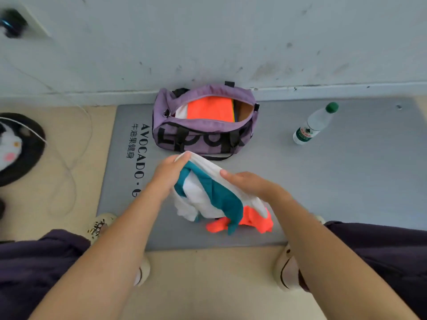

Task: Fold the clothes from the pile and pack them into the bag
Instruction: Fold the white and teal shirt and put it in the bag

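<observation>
Presently, my left hand (171,173) grips the upper end of a white and teal garment (208,192), fingers curled round a bunched fold near its top edge. My right hand (249,183) lies along the garment's right flank, fingers straight and close together, pressing on the white cloth rather than pinching it. The garment hangs between both hands, its long axis running from the upper left, at the left hand, down to the lower right. Its lower end touches an orange garment (251,221) lying crumpled on the grey mat (323,181) directly beneath.

Relation of note: the purple bag (203,121) stands straight ahead of the hands, beyond them and against the wall, mouth unzipped and facing up. The left hand is the nearer of the two to it. A folded orange item (209,109) and something white already sit inside, with room showing at the right end.

Judgement: the held garment is not yet folded flat; it needs laying out before it goes forward into the bag. A water bottle (315,123) stands well apart to the right, clear of that path.
</observation>
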